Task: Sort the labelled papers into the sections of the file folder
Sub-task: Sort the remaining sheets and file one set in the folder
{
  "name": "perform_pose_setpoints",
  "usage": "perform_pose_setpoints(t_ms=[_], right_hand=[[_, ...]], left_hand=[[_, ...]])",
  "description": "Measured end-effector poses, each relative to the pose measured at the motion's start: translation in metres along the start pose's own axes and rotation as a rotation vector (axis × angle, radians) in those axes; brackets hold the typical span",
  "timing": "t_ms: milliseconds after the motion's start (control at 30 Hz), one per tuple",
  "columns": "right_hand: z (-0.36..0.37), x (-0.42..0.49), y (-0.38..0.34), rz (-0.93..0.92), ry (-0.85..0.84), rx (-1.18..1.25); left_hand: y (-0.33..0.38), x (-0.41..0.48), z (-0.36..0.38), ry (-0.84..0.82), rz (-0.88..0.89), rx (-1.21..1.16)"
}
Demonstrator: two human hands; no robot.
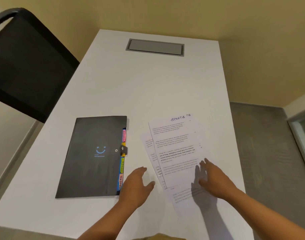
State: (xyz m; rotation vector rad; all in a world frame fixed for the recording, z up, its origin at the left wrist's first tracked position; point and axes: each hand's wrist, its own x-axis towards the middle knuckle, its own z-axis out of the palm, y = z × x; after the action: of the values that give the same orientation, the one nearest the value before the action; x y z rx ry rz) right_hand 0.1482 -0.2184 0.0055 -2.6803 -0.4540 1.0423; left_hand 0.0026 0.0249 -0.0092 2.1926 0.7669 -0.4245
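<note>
Now both forearms reach forward over the table (pixel 148 84). The left hand (pixel 136 186), fingers loose and empty, hangs between the closed folder (pixel 93 156) and the fanned papers (pixel 176 146); the right hand (pixel 212 179), fingers spread, hovers over their near end.

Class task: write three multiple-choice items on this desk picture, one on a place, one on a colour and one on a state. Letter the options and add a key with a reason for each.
1. Where do the labelled papers lie relative to the file folder?
A) on top of it B) to its right C) inside it
2. What colour is the folder's smiley mark?
A) blue B) red C) white
3. In what state is the folder?
A) closed, lying flat B) opened out C) standing upright

Key: 1 B, the papers fan out on the table beside its right edge. 2 A, the mark shows blue on the black cover. 3 A, the cover lies shut and only the tabs stick out.
</note>
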Motion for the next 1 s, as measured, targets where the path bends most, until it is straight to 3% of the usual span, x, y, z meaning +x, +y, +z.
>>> perform_pose_setpoints(t_ms=[133,267,467,600,700,867,1000], right_hand=[[0.008,-0.001,0.001,-0.070,-0.160,-0.174],[0.036,-0.015,-0.004,-0.125,-0.200,-0.295],[0.050,-0.023,-0.008,-0.184,-0.165,-0.357],[0.044,-0.021,-0.006,-0.185,-0.161,-0.318],[0.032,-0.016,-0.004,-0.150,-0.107,-0.084],[0.018,0.000,0.021,0.149,0.167,0.485],[0.009,0.006,0.029,0.367,0.128,0.862]], left_hand=[[0.025,0.019,0.019,-0.018,-0.183,-0.268],[0.036,0.035,0.027,-0.015,-0.466,-0.731],[0.043,0.043,0.033,0.056,-0.503,-0.737],[0.050,0.046,0.029,-0.041,-0.491,-0.743],[0.054,0.048,0.028,-0.094,-0.412,-0.637],[0.048,0.047,0.026,-0.085,-0.358,-0.673],[0.039,0.039,0.026,-0.145,-0.359,-0.747]])
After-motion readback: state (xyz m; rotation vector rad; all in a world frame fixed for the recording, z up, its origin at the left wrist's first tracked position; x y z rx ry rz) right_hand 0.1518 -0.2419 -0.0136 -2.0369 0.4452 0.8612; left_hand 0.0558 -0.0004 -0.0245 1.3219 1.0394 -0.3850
